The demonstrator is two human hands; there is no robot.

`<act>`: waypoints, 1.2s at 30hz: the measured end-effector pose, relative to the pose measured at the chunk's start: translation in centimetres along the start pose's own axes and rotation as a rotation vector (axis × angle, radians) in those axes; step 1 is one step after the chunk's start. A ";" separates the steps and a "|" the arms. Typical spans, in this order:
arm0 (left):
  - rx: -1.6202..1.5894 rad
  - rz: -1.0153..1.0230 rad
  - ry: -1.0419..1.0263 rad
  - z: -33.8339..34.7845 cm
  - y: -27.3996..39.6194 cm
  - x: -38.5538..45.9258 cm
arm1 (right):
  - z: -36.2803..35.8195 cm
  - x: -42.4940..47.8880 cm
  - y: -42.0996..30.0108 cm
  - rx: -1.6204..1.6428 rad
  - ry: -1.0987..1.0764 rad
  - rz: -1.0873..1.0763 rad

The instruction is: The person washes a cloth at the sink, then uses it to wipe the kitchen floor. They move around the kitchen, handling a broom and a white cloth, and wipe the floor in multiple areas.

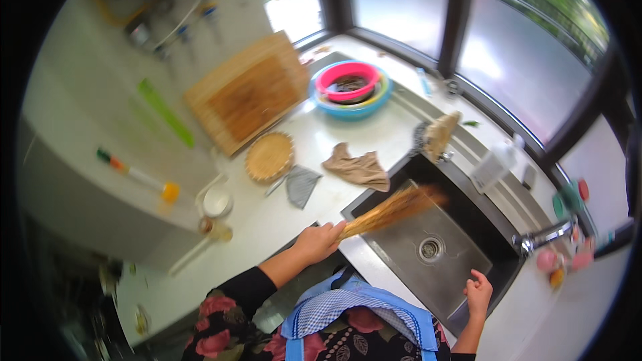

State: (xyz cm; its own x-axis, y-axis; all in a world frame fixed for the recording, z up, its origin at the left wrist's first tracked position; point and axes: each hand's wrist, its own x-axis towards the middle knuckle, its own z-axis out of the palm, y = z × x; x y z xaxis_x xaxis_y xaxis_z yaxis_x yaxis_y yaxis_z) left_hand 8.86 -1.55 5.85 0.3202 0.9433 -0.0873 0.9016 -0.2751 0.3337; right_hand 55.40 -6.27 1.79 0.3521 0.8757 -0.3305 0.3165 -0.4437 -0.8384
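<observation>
My left hand (pixel 318 243) grips the handle end of a straw whisk brush (pixel 388 213). The brush reaches over the near-left edge of a dark kitchen sink (pixel 416 271), its tip blurred. Above the sink's right part hovers my right hand (pixel 477 293), with its fingers partly curled and apart and nothing visible in them. Below the brush, a round drain strainer (pixel 431 250) shows in the basin. A crumpled brown cloth (pixel 357 166) lies on the counter beside the sink's far-left corner.
A pink basin (pixel 348 66) sits in a blue basin (pixel 321 110) at the back. A wooden cutting board (pixel 251 93) leans on the wall near a round woven mat (pixel 270 157) and a grey cloth (pixel 302 185). A chrome faucet (pixel 546 235) and white bottle (pixel 494 165) stand sinkside.
</observation>
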 end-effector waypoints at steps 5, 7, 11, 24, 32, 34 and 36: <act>-0.015 -0.274 -0.401 2.1 -0.4 -5.3 | 6.2 1.2 -3.3 -0.320 -0.115 -0.679; -0.212 -0.319 -0.249 2.5 0.2 -6.7 | 8.2 1.2 -4.8 -0.324 -0.297 -0.755; -0.727 -0.466 0.060 2.5 2.6 -9.2 | 13.7 0.7 -7.5 -0.126 -0.846 -0.278; -0.951 -0.415 0.397 4.7 -3.9 -16.3 | 40.1 -5.4 -15.9 0.262 -1.006 -0.118; -0.945 -1.061 0.900 9.7 -19.0 -27.0 | 50.7 8.5 -14.3 -0.246 -0.381 -0.895; -0.987 -1.116 0.914 9.9 -20.9 -28.7 | 53.1 1.6 -16.0 -0.145 -0.332 -1.043; -0.983 -1.090 0.914 10.1 -22.3 -28.8 | 56.4 -3.9 -17.4 -0.066 -0.900 -0.563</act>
State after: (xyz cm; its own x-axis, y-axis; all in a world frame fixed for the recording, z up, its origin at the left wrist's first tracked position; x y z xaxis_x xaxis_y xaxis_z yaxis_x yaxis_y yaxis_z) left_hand -17.53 -24.46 -8.55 -0.8370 0.4907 -0.2423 -0.0383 0.3892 0.9204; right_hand -1.14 8.74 -6.78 -0.6328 0.7643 -0.1238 0.2871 0.0832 -0.9543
